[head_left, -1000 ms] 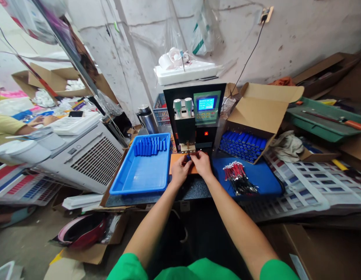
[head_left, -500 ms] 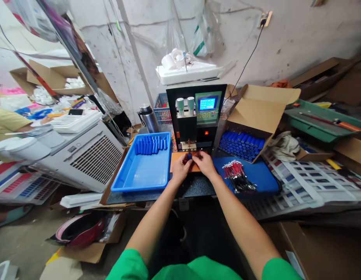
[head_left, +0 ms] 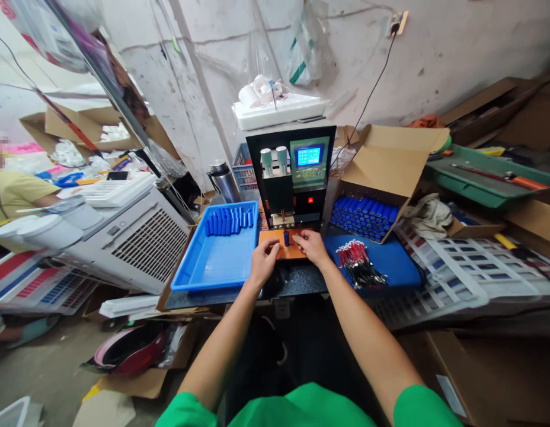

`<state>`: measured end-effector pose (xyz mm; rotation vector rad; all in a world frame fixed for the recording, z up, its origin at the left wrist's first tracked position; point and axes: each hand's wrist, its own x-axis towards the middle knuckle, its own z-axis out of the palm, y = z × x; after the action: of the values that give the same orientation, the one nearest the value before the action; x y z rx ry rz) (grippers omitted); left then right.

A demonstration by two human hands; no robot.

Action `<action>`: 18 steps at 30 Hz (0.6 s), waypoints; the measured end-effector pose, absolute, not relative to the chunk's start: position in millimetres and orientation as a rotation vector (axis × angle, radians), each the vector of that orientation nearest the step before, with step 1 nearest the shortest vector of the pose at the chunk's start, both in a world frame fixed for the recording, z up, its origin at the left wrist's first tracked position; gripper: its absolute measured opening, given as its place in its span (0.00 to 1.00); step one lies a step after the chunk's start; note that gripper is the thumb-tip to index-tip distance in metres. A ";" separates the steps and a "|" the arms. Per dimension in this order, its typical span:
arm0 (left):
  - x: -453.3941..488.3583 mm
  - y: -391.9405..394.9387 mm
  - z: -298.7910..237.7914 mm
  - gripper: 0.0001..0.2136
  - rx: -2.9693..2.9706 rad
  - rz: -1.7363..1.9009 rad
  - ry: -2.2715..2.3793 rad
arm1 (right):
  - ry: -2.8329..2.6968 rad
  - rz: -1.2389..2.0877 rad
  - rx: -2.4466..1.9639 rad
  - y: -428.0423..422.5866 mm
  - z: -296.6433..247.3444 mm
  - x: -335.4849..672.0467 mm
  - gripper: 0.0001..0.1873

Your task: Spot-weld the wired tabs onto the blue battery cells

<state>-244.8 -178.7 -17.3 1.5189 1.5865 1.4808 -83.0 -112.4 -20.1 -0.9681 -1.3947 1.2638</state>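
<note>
"Where's the blue cylinder (head_left: pixel 287 239)?"

"Upright on the orange board (head_left: pixel 291 254), in front of the machine (head_left: pixel 278 193), between the left hand (head_left: pixel 265 256) and the right hand (head_left: pixel 311 244)."

"And each grip?"

"Curled just beside it; I can't tell whether either is pinched together."

Steel thermos (head_left: pixel 226 185) nr blue plastic crate (head_left: pixel 245 174). Far L: yellow-clad co-worker (head_left: pixel 19 194), partly cropped; grille-front air cooler (head_left: pixel 126 252), white slatted tray (head_left: pixel 105 193) atop, blk phone (head_left: pixel 117 175) at its rear edge. R: green plastic tray (head_left: pixel 461 188) w/ orange-handled tool (head_left: pixel 526 181), lt rag (head_left: pixel 428 217) below-L. Wall (head_left: pixel 350 62): socket (head_left: pixel 403 22) w/ blk plug (head_left: pixel 394 28); green-striped plastic bag (head_left: pixel 303 56) hung L of it.
</note>
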 end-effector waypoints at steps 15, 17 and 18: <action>-232.3 -189.3 -12.1 0.08 1.855 1.246 1.705 | -1.470 1.416 -0.882 -117.0 -12.6 -74.3 0.17; -232.2 -183.7 -14.4 0.07 1.824 1.276 1.675 | -1.551 1.401 -0.840 -117.4 -11.1 -72.6 0.16; -232.0 -180.7 -15.3 0.07 1.821 1.281 1.659 | -1.579 1.378 -0.825 -117.3 -10.8 -72.5 0.15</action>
<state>-232.0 -180.7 -15.3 1.8214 1.6593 1.2809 -72.5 -117.3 -10.8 -0.8249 -1.5792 1.3777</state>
